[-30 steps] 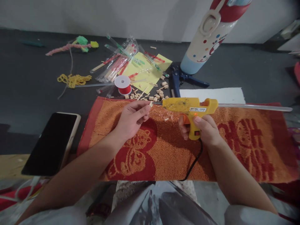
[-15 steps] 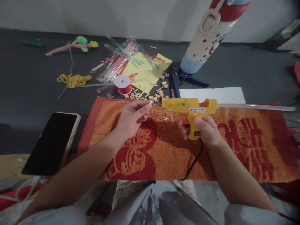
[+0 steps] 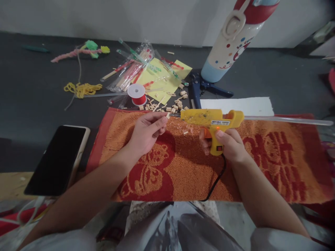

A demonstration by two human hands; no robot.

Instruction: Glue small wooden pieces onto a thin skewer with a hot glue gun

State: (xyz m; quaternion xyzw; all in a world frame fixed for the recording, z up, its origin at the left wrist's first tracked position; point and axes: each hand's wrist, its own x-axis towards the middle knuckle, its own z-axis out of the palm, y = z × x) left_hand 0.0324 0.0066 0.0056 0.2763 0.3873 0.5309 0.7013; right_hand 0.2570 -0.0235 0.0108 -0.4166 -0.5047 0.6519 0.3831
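My right hand [image 3: 227,144] grips the handle of a yellow hot glue gun [image 3: 211,119], finger on its orange trigger. A clear glue stick [image 3: 288,120] juts out of the gun's back to the right. The nozzle points left at a small wooden piece [image 3: 168,115] pinched in the fingertips of my left hand [image 3: 148,132]. Both hands hover over an orange and red towel [image 3: 274,164]. The gun's black cord [image 3: 217,179] trails down toward me.
A dark phone [image 3: 56,160] lies left of the towel. Behind the towel lie several cut wooden bits [image 3: 178,103], a red thread spool [image 3: 137,94], yellow paper [image 3: 162,78], wrapped sticks [image 3: 131,71], yellow cord [image 3: 81,89], blue pliers [image 3: 199,89], white paper [image 3: 235,104] and a tall bottle [image 3: 232,38].
The glue stick has slid slightly right and the gun shifted a touch; otherwise both hands hold the same pose.
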